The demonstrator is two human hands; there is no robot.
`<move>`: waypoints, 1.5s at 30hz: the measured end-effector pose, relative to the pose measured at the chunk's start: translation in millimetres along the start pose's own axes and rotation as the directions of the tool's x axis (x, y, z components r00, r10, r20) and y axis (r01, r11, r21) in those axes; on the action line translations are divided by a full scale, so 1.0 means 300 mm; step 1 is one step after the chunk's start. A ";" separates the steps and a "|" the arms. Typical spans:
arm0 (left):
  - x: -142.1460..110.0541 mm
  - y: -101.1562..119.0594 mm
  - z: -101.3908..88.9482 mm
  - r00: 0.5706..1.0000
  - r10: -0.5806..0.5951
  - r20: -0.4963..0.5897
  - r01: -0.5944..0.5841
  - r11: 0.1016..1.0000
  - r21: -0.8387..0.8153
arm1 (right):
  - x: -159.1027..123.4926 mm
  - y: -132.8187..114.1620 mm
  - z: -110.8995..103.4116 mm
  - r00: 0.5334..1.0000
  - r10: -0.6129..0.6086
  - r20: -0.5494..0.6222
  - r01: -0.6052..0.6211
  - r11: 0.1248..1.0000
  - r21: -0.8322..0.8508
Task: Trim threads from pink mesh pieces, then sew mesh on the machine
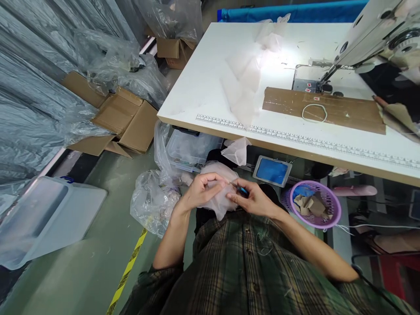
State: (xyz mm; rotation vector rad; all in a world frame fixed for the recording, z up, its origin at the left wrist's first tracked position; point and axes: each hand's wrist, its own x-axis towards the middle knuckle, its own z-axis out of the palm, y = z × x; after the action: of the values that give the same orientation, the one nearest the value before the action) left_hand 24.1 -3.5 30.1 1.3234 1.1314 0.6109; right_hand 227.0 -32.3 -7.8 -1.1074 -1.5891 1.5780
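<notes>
My left hand (208, 190) pinches sheer, pale pink fabric (215, 203) over my lap, with thumb and fingers closed on its edge. Close by on the right, my right hand (251, 197) is closed round small thread snips (242, 190) with a black and blue handle; their thin tip points at the fabric near my left fingertips. The blades are too small to make out clearly. More of the same sheer fabric (243, 83) lies across the white sewing table (197, 74), and a corner hangs below its front edge.
A sewing machine (364, 39) stands on the table's right, with a brown cardboard strip (354, 114) and a white elastic loop (314, 113) before it. A purple basket (336, 205) holds scraps. Open cardboard boxes (123, 113), plastic bags (154, 201) and a clear bin (65, 218) stand left.
</notes>
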 end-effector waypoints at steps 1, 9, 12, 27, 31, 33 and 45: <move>-0.013 0.006 -0.011 0.999 0.003 0.038 -0.004 0.999 0.036 | -0.014 0.005 0.006 0.999 0.024 0.036 -0.025 0.999 0.032; 0.096 -0.186 -0.040 0.943 0.187 -0.275 -0.046 0.892 0.449 | 0.014 0.192 0.013 0.967 0.068 -0.247 -0.148 0.935 -0.323; 0.150 -0.266 -0.034 0.926 0.229 -0.299 -0.045 0.855 0.516 | 0.028 0.250 0.006 0.952 0.079 -0.294 -0.210 0.870 -0.446; 0.307 -0.103 0.051 0.940 0.039 -0.340 -0.115 0.972 -0.206 | 0.023 0.024 -0.057 0.796 -0.270 -0.542 0.080 0.934 -0.347; 0.200 -0.048 0.061 0.917 0.291 -0.274 -0.238 0.949 0.208 | 0.035 -0.072 -0.057 0.800 -0.263 -0.539 0.112 0.949 -0.295; 0.115 -0.024 0.072 0.874 0.459 -0.157 -0.342 0.812 0.472 | 0.040 -0.088 -0.044 0.850 -0.159 -0.503 0.043 0.971 -0.236; 0.033 -0.029 0.019 0.889 0.453 -0.068 -0.429 0.876 0.221 | -0.044 -0.064 0.000 0.975 -0.180 -0.132 0.156 0.972 -0.177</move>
State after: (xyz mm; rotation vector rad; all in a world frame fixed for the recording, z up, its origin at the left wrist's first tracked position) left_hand 30.8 1.0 18.1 1.7640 1.0052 0.9385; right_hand 230.4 -42.6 13.0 -1.1157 -1.6899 1.2436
